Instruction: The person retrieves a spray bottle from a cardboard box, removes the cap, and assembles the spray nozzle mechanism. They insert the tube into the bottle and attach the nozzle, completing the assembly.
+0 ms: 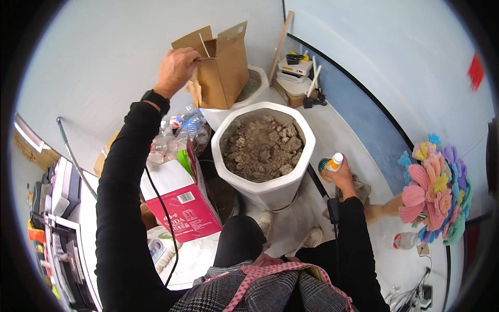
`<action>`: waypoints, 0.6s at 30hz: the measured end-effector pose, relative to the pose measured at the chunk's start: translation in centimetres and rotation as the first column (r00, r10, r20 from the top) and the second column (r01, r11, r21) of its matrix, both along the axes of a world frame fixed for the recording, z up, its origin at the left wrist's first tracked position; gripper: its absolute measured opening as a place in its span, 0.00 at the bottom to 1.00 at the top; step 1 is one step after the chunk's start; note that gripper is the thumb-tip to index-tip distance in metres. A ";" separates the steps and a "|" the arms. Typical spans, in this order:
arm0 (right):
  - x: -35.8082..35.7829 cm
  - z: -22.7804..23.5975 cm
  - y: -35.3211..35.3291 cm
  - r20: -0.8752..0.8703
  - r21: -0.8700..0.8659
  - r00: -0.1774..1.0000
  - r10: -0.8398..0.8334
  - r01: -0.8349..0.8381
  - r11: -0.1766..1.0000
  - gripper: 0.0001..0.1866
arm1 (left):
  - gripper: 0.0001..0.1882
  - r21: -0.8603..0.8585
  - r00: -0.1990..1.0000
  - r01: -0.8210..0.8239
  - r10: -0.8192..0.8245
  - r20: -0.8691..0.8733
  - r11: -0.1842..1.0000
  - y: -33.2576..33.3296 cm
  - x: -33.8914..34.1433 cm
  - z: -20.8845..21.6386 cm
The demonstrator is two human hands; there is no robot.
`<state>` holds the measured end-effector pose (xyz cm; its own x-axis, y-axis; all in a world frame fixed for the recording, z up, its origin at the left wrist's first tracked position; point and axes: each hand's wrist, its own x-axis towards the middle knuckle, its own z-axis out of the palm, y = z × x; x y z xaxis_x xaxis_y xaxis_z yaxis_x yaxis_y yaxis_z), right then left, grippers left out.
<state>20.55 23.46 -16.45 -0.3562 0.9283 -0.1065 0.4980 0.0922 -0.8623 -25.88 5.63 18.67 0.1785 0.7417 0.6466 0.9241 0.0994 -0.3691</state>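
My left hand (178, 68) is closed on the upper edge of an open brown cardboard box (223, 78). The box leans on the rim of a white planter (258, 91) at the back. My right hand (342, 176) is wrapped round a small bottle (332, 163) with a white cap and orange and green colouring; my fingers hide part of it. Between my arms stands a nearer white octagonal planter (270, 191), with dry, clumpy brown soil (264, 148) inside.
To the left, a pink and white carton (189, 213) stands beside a heap of clear plastic bottles (174, 135). White electronic boxes (295, 67) with cables sit behind the planters. Colourful artificial flowers (429, 195) and a plastic bottle (403, 241) are at the right. A black cord (165, 210) hangs near my left arm.
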 end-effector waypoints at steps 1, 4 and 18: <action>0.2 0.0 0.3 -0.016 -0.027 1.000 0.024 -0.025 0.999 0.56 | 0.04 0.017 0.999 0.047 -0.047 0.011 0.999 -0.2 0.5 -0.2; 0.4 1.3 0.3 0.026 -0.105 0.994 0.111 -0.107 0.989 0.60 | 0.03 0.040 0.997 0.073 -0.073 -0.012 0.997 -1.8 1.5 -0.9; -1.6 15.2 -6.9 -0.013 0.657 0.998 -0.062 0.055 0.752 0.37 | 0.08 0.075 0.970 0.234 -0.228 -0.089 0.969 -9.1 6.2 -3.1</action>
<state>18.91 16.58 -1.24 -0.3009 0.7900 0.5342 0.5284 0.6044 -0.5962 -19.71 -3.42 15.54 0.3918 0.6174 0.6822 0.8937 -0.0793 -0.4415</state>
